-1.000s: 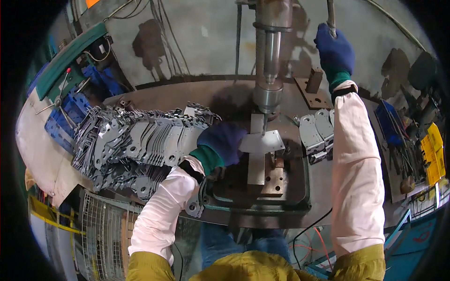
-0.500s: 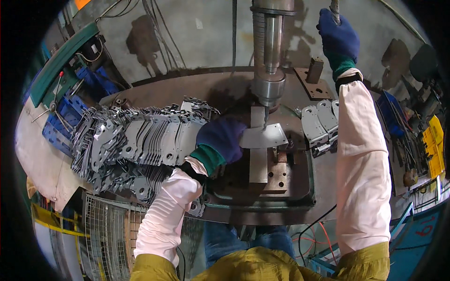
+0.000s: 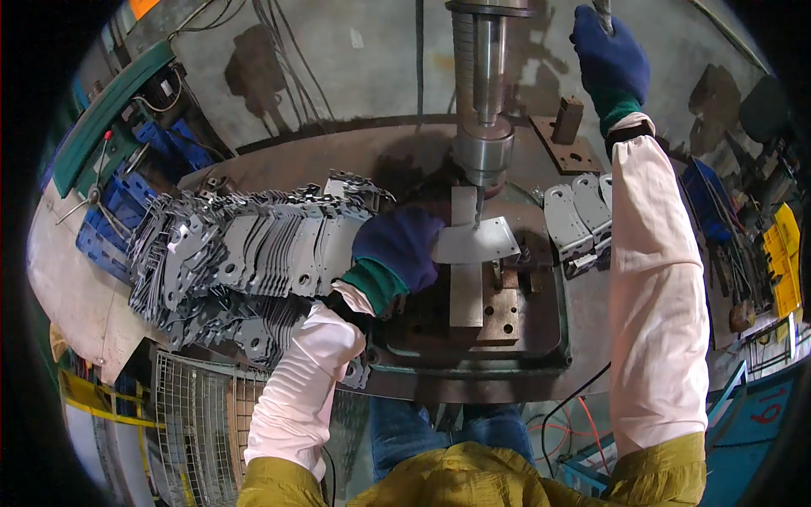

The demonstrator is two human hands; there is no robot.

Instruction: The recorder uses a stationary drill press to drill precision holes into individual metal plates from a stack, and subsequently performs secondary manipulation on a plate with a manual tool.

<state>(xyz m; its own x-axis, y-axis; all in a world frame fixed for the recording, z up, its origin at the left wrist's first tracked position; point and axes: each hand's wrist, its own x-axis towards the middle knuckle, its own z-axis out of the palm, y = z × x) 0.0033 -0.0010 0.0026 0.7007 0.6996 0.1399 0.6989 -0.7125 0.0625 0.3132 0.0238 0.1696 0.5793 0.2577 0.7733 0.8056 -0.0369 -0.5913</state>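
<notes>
**A:** The gloved fingers of the left hand (image 3: 397, 247) are pressed down together on the edge of a flat metal plate (image 3: 477, 241), pinned rather than gripped. That plate is sat right under the drill bit (image 3: 478, 205), on the fixture block (image 3: 466, 291) below it. The right hand (image 3: 610, 61) is closed around the feed lever (image 3: 605, 12), up and to the right of the bit.

**B:** Seen. What could go wrong is judged like this: if the bit grabs, the plate could get spun, since no clamp can be made out on it, only the fingers. A fabric glove that near the bit could also be caught by the spindle (image 3: 482, 144).

**A:** Agreed, probably the main risk. Whether the bit is touching the plate can't be told, though the tip looks to be right at it.

**B:** Further out from the bit: a big heap of stamped brackets (image 3: 245, 253) is piled to the left, touching the left wrist. A smaller stack of brackets (image 3: 579, 211) is laid to the right. A brown block (image 3: 568, 120) is stood behind and right of it.
</notes>
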